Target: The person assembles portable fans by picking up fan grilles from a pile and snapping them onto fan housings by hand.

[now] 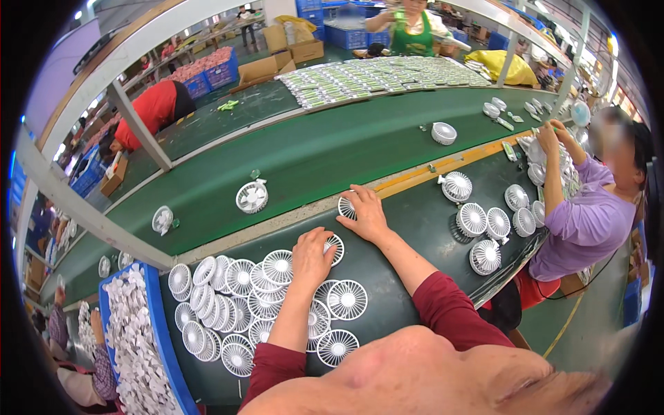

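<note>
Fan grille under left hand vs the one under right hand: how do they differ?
The grille under the left hand, grille, lies mid-bench next to the overlapping heap of grilles; the grille under the right hand, grille, sits alone at the bench's far edge by the green conveyor belt. The left hand's palm covers much of its grille; the right hand's fingertips cover a good part of the other. Both are white, round, slotted and lie flat.

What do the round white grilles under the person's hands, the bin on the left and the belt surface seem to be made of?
Round white grilles: probably moulded plastic, with thin even spokes and a faint sheen. Blue bin: likely rigid plastic, with a uniform colour and a smooth rim. Green belt: seemingly rubbery or coated fabric, matte and seamless.
</note>
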A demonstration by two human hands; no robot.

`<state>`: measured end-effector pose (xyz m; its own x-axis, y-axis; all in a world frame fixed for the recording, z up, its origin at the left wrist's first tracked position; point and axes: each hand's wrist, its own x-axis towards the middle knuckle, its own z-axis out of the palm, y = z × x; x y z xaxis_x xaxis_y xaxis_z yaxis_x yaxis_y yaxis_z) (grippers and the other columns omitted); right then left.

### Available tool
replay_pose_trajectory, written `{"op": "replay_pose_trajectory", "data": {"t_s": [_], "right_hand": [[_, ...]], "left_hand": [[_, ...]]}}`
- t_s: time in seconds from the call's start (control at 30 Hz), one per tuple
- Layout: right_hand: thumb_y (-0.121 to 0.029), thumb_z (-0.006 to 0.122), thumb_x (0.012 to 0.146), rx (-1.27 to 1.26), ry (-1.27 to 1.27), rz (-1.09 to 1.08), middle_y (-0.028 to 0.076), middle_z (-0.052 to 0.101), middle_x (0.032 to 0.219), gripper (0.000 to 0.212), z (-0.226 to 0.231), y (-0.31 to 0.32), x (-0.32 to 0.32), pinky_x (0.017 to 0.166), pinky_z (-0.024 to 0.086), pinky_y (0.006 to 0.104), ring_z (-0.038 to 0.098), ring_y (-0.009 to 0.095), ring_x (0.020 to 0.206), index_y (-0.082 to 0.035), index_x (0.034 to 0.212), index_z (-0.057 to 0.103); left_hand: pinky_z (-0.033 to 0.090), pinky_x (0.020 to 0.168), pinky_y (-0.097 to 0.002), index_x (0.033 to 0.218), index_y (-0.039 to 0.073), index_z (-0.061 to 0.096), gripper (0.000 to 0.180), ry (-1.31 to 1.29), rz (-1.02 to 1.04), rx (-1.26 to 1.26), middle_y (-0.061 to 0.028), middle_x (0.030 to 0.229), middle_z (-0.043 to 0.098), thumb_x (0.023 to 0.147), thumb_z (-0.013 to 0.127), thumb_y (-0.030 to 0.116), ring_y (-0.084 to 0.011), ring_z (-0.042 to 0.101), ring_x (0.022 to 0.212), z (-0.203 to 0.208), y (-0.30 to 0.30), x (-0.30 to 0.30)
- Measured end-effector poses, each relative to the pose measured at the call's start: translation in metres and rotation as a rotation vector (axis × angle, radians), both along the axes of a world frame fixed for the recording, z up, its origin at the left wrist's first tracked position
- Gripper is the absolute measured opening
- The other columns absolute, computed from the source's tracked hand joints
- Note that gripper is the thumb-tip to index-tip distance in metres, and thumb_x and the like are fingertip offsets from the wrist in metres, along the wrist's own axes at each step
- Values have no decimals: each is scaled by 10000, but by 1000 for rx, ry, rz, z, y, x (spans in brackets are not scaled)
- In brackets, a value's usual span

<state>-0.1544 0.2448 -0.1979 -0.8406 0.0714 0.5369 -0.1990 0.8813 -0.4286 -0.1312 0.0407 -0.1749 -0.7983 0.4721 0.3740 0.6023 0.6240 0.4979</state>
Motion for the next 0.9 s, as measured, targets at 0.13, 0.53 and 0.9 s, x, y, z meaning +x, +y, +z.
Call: {"op": "replay_pose_trajectory", "data": {"t_s": [0.13,0.53,0.9], "right_hand": [[-295,796,705,-10,28,1,169,485,1324,570,2,4,-1,1031,345,493,431,368,1244,-119,1202,579],[-273,788,705,8,42,9,156,497,1312,561,6,0,0,1020,367,467,443,358,1234,-129,1201,570],[-332,795,689,24,14,41,181,504,1292,590,-1,-8,-6,991,390,487,457,374,1216,-108,1191,581]], "left_hand": [[461,925,-431,1098,94,650,330,-26,-15,-6,-110,1218,609,783,720,163,-318,558,1128,8,3,0],[450,928,-440,1101,98,649,331,-10,3,20,-111,1240,598,782,717,156,-317,542,1145,9,2,-1],[452,931,-462,1088,102,656,321,-37,31,14,-118,1227,604,785,711,191,-334,544,1138,0,-9,2]]}}
